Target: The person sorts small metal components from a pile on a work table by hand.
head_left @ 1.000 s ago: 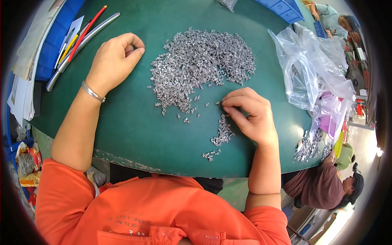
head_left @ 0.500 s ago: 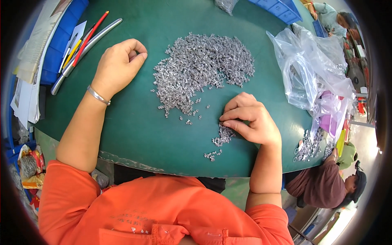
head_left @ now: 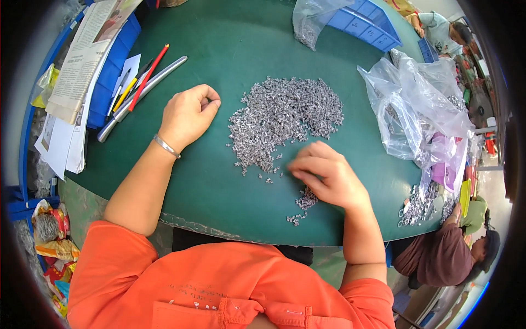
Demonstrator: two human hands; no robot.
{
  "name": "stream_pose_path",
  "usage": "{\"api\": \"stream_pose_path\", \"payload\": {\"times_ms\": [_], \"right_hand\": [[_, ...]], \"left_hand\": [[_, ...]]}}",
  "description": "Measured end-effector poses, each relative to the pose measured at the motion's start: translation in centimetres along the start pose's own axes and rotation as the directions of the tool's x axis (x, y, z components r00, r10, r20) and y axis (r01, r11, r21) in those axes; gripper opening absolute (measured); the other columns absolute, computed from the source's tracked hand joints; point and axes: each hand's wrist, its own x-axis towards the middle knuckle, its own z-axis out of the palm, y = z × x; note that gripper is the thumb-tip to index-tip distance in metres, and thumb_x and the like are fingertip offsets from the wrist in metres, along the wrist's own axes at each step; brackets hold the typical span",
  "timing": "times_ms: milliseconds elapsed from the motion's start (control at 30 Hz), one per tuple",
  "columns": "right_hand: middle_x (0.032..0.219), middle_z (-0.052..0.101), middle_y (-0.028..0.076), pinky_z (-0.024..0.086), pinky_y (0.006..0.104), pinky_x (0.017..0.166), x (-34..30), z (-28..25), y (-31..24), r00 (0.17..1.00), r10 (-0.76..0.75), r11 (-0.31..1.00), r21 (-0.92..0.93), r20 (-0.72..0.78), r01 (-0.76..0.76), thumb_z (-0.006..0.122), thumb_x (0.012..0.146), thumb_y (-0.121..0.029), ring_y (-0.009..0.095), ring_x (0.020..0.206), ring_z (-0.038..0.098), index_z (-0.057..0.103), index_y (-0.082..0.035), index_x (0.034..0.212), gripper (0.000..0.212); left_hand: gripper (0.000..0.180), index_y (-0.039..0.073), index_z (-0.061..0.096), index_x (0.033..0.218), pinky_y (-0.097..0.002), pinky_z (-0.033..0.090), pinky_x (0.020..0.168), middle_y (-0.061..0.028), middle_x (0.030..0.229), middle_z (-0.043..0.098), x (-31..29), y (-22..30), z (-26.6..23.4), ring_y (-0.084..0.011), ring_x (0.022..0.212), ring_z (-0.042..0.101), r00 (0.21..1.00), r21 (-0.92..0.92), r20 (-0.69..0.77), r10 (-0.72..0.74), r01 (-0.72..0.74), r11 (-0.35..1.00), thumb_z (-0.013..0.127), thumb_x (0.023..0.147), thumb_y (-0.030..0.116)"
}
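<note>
A wide heap of tiny grey metal pieces (head_left: 285, 115) lies on the green table in front of me. They look like small nuts or rings, too small to tell. Left of the heap, my left hand (head_left: 189, 112) rests with curled fingers, thumb against the index finger; what it holds, if anything, is hidden. My right hand (head_left: 329, 172) is at the heap's near right edge, fingers drawn together and slightly blurred, their tips hidden from clear view. Just below it sits a small separate cluster of the same pieces (head_left: 307, 200), partly covered by the hand.
Left are a red pen (head_left: 149, 78), a silver tube (head_left: 159, 82) and a blue bin (head_left: 112, 71) with papers. Clear plastic bags (head_left: 394, 109) and loose metal rings (head_left: 419, 208) lie right, a blue tray (head_left: 364, 24) behind. A co-worker in a brown top (head_left: 438, 257) sits right.
The whole view has shifted, so the table sits lower and further right. My right hand has moved left, off the small cluster toward the main heap. My left hand keeps its curled pose.
</note>
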Motion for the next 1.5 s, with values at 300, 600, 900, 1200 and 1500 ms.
{"api": "stream_pose_path", "payload": {"times_ms": [300,600,900,1200,1500], "right_hand": [[0.088,0.064,0.014,0.053,0.0393,0.072,0.9,-0.7,1.1,0.997,0.005,0.997,-0.073,-0.075,-0.01,0.07,0.083,0.002,0.033,0.081,0.064,0.066,-0.001,0.092,0.01],[0.089,0.064,0.011,0.052,0.0392,0.071,0.4,-0.6,1.9,0.994,-0.005,0.993,-0.116,-0.107,-0.008,0.072,0.081,0.002,0.031,0.082,0.064,0.069,-0.003,0.096,0.016],[0.085,0.062,0.007,0.051,0.0397,0.074,0.3,-1.1,2.3,1.0,-0.025,0.978,-0.205,-0.016,0.022,0.076,0.077,-0.005,0.029,0.084,0.062,0.07,-0.005,0.089,0.014],[0.086,0.064,0.007,0.049,0.0387,0.076,1.1,-0.2,1.7,0.997,-0.07,0.978,-0.199,-0.017,0.065,0.078,0.074,-0.007,0.028,0.084,0.062,0.073,-0.005,0.084,0.012],[0.091,0.065,0.007,0.05,0.0384,0.072,1.6,1.4,1.1,0.977,-0.21,0.959,-0.2,-0.024,0.202,0.073,0.077,0.004,0.029,0.081,0.061,0.073,-0.004,0.096,0.021]], "left_hand": [[0.012,0.004,0.071,0.095,-0.0283,0.049,0.063,-0.0045,0.074,0.069,0.0,-0.3,-0.1,-0.0115,0.064,0.062,1.0,0.007,0.012,-0.001,0.0,1.0,0.071,0.09,0.014],[0.01,0.002,0.071,0.094,-0.0252,0.048,0.062,-0.0024,0.072,0.066,0.2,-0.8,0.3,-0.0079,0.064,0.058,0.998,-0.011,-0.04,0.046,-0.047,0.999,0.072,0.09,0.011],[0.009,0.002,0.071,0.094,-0.0255,0.045,0.059,-0.0015,0.069,0.062,0.2,-0.9,0.3,-0.0074,0.062,0.054,0.997,0.009,-0.045,0.065,-0.064,0.998,0.071,0.09,0.01],[0.009,0.002,0.07,0.094,-0.0251,0.045,0.059,-0.0011,0.07,0.063,0.4,-1.2,0.3,-0.0068,0.062,0.055,0.997,0.021,-0.033,0.069,-0.069,0.997,0.071,0.09,0.01],[0.01,0.002,0.071,0.095,-0.0249,0.047,0.061,-0.0012,0.071,0.065,0.4,-0.9,0.2,-0.0063,0.064,0.057,1.0,-0.008,-0.022,0.021,-0.022,1.0,0.072,0.089,0.01]]}}
